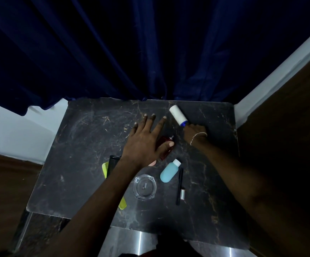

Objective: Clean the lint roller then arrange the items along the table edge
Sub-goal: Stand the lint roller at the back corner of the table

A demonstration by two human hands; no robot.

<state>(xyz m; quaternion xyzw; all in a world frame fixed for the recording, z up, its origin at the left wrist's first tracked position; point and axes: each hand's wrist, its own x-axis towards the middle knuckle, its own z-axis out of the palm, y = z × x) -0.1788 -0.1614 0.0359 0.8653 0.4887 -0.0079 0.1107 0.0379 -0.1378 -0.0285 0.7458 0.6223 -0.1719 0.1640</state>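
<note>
The lint roller (178, 114) has a white roll and a blue neck; it lies tilted at the far right of the dark marble table (87, 138). My right hand (195, 132) is shut around its handle, which the hand hides. My left hand (146, 138) hovers with fingers spread over the table's middle, its thumb above a red-brown bottle (166, 145). A light blue bottle (169, 171) with a white cap, a black pen (179, 186), a small silver cap (182, 194) and a glass ashtray (144, 186) lie nearer me.
A yellow-green comb (105, 168) and a black comb (113, 162) lie partly under my left forearm, with a pink thing (152, 162) beside the wrist. A dark blue curtain (150, 52) hangs behind the table's far edge. A white wall (280, 71) rises at right.
</note>
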